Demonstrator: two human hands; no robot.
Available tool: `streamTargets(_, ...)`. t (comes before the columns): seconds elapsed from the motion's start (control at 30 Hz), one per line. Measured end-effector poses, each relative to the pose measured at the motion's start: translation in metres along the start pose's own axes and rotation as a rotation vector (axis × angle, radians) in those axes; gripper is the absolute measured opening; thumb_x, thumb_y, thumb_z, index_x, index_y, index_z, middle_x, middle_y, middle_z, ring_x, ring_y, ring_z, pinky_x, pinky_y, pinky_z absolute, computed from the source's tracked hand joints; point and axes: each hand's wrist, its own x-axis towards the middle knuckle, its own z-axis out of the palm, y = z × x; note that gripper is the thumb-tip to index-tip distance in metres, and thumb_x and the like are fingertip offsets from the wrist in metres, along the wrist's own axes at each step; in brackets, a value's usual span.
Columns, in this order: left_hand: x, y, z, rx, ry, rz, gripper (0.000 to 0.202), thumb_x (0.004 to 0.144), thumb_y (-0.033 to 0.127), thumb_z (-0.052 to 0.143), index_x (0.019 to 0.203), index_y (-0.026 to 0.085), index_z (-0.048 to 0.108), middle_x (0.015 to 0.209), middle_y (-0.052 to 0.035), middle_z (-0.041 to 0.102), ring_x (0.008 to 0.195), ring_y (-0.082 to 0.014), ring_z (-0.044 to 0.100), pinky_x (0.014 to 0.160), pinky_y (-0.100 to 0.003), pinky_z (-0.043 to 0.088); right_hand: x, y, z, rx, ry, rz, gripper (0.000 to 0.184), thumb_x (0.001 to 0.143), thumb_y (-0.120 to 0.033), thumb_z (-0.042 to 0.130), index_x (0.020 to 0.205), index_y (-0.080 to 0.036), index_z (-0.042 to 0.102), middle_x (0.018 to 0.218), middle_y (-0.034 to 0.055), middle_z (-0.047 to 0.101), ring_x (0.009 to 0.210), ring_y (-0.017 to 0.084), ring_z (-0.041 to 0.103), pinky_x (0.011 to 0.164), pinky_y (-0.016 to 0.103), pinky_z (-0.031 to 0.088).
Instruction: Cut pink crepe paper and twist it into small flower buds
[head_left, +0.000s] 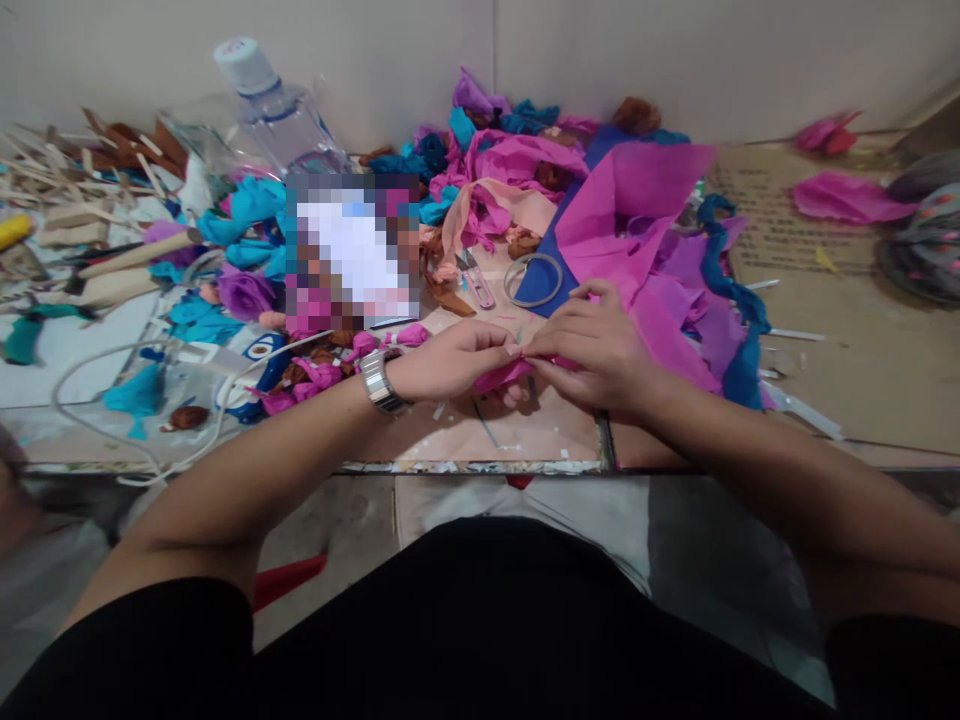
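Close to the table's front edge, my left hand [472, 355] pinches a piece of pink crepe paper [504, 376]. My right hand [596, 350] meets it from the other side, its fingertips closed on the same paper. Part of the paper is hidden behind the fingers. Just beyond the hands lie a pair of small pink-handled thread snips [477, 282] and a greyish ring [556, 290], perhaps a tape roll. Large magenta crepe paper sheets [637, 215] lie beside my right hand, over a dark blue sheet [541, 278].
A water bottle [289, 125] stands at the back left, behind a blurred-out screen [352, 250]. A white cable [64, 375] loops across the left side. Crumpled blue paper pieces [251, 205] and wooden sticks [112, 160] crowd the left. Cardboard [832, 330] covers the right.
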Motion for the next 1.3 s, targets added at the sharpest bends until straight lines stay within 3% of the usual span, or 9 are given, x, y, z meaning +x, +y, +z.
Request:
streamTargets(0.13, 0.001, -0.004, -0.001, 0.012, 0.039, -0.012, 0.033, 0.104, 0.047, 0.065, 0.090, 0.017, 0.065, 0.084, -0.0076, 0.080, 0.074, -0.0176, 0.080, 0.070, -0.028, 0.064, -0.002, 0.000, 0.002, 0.030, -0.045, 0.107, 0.006, 0.105, -0.032, 0.069, 0.103, -0.034, 0.075, 0.096, -0.0027, 0.085, 0.089, 0.023, 0.073, 0.109, 0.057, 0.044)
streamTargets(0.33, 0.003, -0.003, -0.008, 0.415, 0.154, 0.201, 0.034, 0.103, 0.039, 0.061, 0.079, 0.015, 0.065, 0.070, 0.0008, 0.065, 0.065, -0.0103, 0.059, 0.064, -0.022, 0.047, -0.001, -0.002, 0.002, 0.056, -0.046, 0.147, 0.008, 0.104, -0.032, 0.068, 0.101, -0.035, 0.075, 0.095, -0.0028, 0.084, 0.089, 0.026, 0.073, 0.109, 0.060, 0.044)
streamTargets(0.43, 0.002, -0.003, -0.008, 0.497, 0.170, 0.228, 0.039, 0.104, 0.041, 0.058, 0.077, 0.015, 0.065, 0.067, 0.0020, 0.060, 0.063, -0.0099, 0.051, 0.062, -0.023, 0.040, -0.002, -0.001, 0.004, 0.054, -0.029, 0.147, 0.008, 0.103, -0.030, 0.069, 0.101, -0.035, 0.075, 0.093, -0.0031, 0.084, 0.089, 0.026, 0.073, 0.108, 0.060, 0.044)
streamTargets(0.83, -0.001, -0.003, -0.005, 0.674, 0.212, 0.267, 0.039, 0.108, 0.043, 0.053, 0.086, 0.016, 0.071, 0.072, 0.0004, 0.068, 0.066, -0.0131, 0.058, 0.066, -0.026, 0.041, -0.001, 0.000, 0.005, 0.038, -0.054, 0.162, 0.011, 0.105, -0.032, 0.067, 0.100, -0.028, 0.076, 0.098, 0.0009, 0.085, 0.096, 0.026, 0.074, 0.104, 0.057, 0.041)
streamTargets(1.07, -0.002, -0.007, -0.001, 0.936, 0.308, 0.302, 0.032, 0.108, 0.036, 0.053, 0.091, 0.017, 0.074, 0.078, -0.0025, 0.072, 0.070, -0.0161, 0.062, 0.070, -0.030, 0.041, -0.002, 0.002, 0.012, 0.166, 0.038, 0.222, 0.007, 0.100, -0.027, 0.072, 0.094, -0.026, 0.077, 0.103, 0.0061, 0.081, 0.100, 0.027, 0.075, 0.092, 0.048, 0.054)
streamTargets(1.3, 0.001, -0.015, 0.000, 1.097, 0.347, 0.386, 0.026, 0.107, 0.030, 0.054, 0.093, 0.018, 0.072, 0.082, -0.0044, 0.075, 0.072, -0.0179, 0.064, 0.068, -0.032, 0.039, -0.002, 0.001, 0.012, 0.181, 0.030, 0.230, 0.006, 0.100, -0.026, 0.070, 0.095, -0.025, 0.074, 0.105, 0.0065, 0.080, 0.102, 0.028, 0.074, 0.094, 0.050, 0.053)
